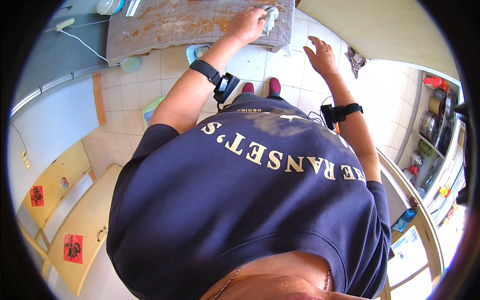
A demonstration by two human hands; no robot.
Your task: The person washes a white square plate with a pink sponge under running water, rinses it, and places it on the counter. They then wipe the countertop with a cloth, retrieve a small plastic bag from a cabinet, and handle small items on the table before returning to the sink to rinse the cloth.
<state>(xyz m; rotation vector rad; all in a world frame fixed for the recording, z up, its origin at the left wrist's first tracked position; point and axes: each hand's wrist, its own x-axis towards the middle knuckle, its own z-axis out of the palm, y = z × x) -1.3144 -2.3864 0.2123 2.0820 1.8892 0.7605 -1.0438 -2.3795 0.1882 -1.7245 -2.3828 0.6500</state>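
Observation:
My left hand (246,25) reaches over the near right part of a table (168,26) with a grey checked cover. Its fingers hold a crumpled pale cloth (269,20) against the cover, close to the right edge. Brown and orange patches mark the cover. My right hand (321,56) hangs in the air to the right of the table, fingers apart, holding nothing. A black strap with a small device sits on each forearm.
A white power strip (64,24) with cords lies at the upper left, near a white and blue container (108,6). A blue plastic item (197,53) and a round green object (130,65) are below the table edge. Shelves with pots (429,123) stand at the right.

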